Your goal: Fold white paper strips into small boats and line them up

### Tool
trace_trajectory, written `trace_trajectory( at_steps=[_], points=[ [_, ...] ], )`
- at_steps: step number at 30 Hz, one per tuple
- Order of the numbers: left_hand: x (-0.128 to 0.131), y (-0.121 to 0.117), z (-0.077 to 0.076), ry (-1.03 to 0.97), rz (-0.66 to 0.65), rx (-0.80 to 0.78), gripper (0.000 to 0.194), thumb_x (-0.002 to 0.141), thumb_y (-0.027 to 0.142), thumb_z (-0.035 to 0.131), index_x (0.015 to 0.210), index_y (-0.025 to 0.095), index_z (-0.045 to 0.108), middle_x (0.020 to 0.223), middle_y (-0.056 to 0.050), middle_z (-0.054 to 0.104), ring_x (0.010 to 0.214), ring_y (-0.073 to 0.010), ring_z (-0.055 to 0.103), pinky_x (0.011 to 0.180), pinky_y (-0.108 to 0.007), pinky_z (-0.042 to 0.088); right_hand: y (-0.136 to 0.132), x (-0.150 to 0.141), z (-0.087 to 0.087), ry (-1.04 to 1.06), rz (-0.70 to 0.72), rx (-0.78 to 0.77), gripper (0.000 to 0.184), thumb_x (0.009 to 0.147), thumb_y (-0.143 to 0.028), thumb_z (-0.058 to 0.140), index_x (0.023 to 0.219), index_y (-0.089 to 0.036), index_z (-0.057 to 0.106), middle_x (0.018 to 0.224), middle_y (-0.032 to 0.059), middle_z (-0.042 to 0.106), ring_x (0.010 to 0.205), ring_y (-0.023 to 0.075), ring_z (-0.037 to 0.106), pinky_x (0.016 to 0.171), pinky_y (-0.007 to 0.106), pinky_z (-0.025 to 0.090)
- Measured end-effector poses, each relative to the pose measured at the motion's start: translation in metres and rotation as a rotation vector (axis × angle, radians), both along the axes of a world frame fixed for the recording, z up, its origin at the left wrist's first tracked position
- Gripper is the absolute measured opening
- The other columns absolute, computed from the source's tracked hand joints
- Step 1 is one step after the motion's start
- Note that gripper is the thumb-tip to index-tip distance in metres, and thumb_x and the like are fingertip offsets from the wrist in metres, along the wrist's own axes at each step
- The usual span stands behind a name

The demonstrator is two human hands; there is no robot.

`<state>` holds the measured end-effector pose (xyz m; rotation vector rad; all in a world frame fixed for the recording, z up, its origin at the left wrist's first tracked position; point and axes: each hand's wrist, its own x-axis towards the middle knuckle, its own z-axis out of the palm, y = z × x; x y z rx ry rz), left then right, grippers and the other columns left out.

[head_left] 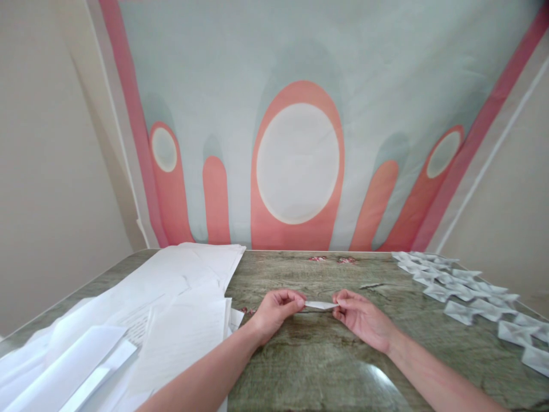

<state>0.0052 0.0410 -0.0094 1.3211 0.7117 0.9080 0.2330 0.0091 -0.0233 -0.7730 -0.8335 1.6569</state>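
A small folded strip of white paper is stretched level between my two hands, a little above the wood-patterned table. My left hand pinches its left end between thumb and fingers. At the other end, the thumb and fingertips of my right hand close on the paper. The fingertips cover both ends of the strip, so its full shape cannot be made out.
Loose white sheets, some with printed lines, spread over the table's left side. Folded paper strips lie on them at front left. Rows of folded paper pieces line the right side. A patterned panel stands behind the table.
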Motion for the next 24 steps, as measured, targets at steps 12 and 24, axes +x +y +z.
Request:
trace_trajectory(
  at_steps=[12, 24],
  points=[
    [0.001, -0.002, 0.003, -0.040, -0.054, 0.001, 0.021, 0.066, 0.030, 0.074, 0.071, 0.012, 0.065, 0.085, -0.004, 0.064, 0.076, -0.0131, 0.054, 0.072, -0.022, 0.037, 0.001, 0.008, 0.001, -0.075, 0.155, 0.051, 0.023, 0.066, -0.011, 0.071, 0.086, -0.018, 0.063, 0.086, 0.0005, 0.059, 0.080, 0.0124, 0.055, 0.074, 0.025, 0.043],
    [0.000, 0.002, -0.003, -0.002, -0.078, -0.120, 0.036, 0.055, 0.030, 0.081, 0.083, 0.013, 0.066, 0.078, -0.002, 0.064, 0.069, -0.0116, 0.056, 0.068, -0.023, 0.040, 0.000, 0.016, 0.008, -0.400, 0.186, 0.107, 0.029, 0.066, -0.022, 0.073, 0.092, -0.018, 0.061, 0.085, 0.0011, 0.064, 0.079, 0.0135, 0.057, 0.073, 0.026, 0.040]
  ],
)
